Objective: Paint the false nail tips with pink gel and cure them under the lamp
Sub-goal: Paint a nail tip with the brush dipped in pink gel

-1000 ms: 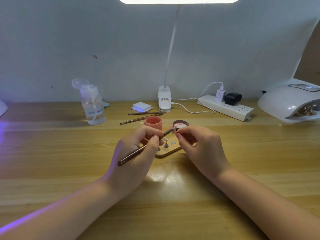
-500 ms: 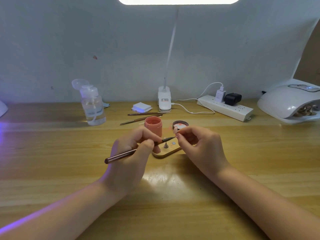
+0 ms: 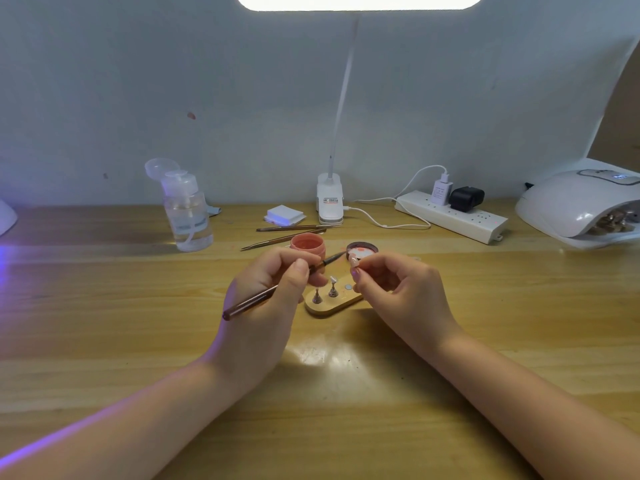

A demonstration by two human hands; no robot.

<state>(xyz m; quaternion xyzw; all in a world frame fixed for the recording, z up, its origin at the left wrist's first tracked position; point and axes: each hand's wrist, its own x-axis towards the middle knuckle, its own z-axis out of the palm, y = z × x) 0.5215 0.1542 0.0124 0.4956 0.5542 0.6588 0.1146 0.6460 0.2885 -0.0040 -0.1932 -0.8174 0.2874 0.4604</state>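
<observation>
My left hand (image 3: pixel 266 299) grips a thin brown brush (image 3: pixel 251 301), its bristle end pointing right towards a false nail tip (image 3: pixel 353 260). My right hand (image 3: pixel 398 292) pinches that tip on its small stand between thumb and forefinger, just above a wooden holder (image 3: pixel 334 304). Two metal stands (image 3: pixel 325 291) rise from the holder. An open pink gel pot (image 3: pixel 308 244) sits behind my left hand, and its lid (image 3: pixel 362 249) lies to the right. The white curing lamp (image 3: pixel 581 206) stands at the far right with items inside its opening.
A clear pump bottle (image 3: pixel 187 211) stands at the back left. Two spare brushes (image 3: pixel 287 235) and a white pad stack (image 3: pixel 284 215) lie near the desk lamp's base (image 3: pixel 329 202). A power strip (image 3: pixel 450 216) with plugs lies at the back right.
My left hand has swung the brush, its bristle end lifting back up towards the nail tip. My right hand has kept the tip nearly still.
</observation>
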